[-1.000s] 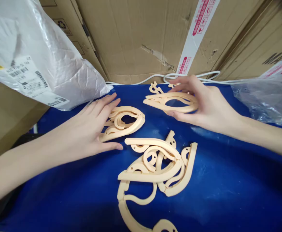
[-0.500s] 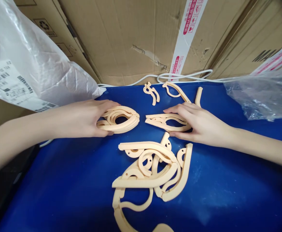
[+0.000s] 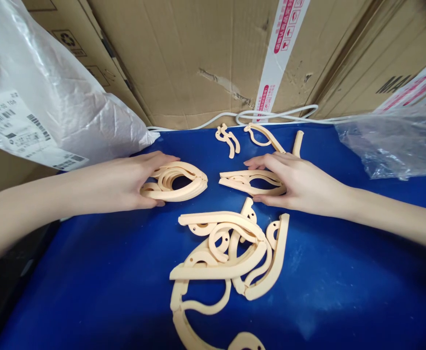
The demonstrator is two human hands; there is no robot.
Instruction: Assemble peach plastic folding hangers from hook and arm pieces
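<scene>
Stacks of peach-coloured curved plastic pieces are held on a blue desk (image 3: 344,291), one per hand. The left stack (image 3: 186,182) is gripped by the left hand (image 3: 125,182), with the fingers (image 3: 162,159) curled over its far edge and the thumb pressed to the near edge, so the hand is closed on the pieces. Same deal on the other side: the right stack (image 3: 247,181) is pinched by the right hand (image 3: 300,187), fingers laid over the top and thumb set against the near edge. Both stacks are seen down at the desk surface, just apart from each other. A loose pile (image 3: 231,253) of the same pieces is spread nearer the camera, all tangled together. A few stray pieces (image 3: 227,138) are scattered at the back edge, near a white cable (image 3: 278,114). Cardboard boxes (image 3: 198,58) are stacked behind, with a white bag (image 3: 52,107) slumped at the left and a clear bag (image 3: 391,146) at the right.
</scene>
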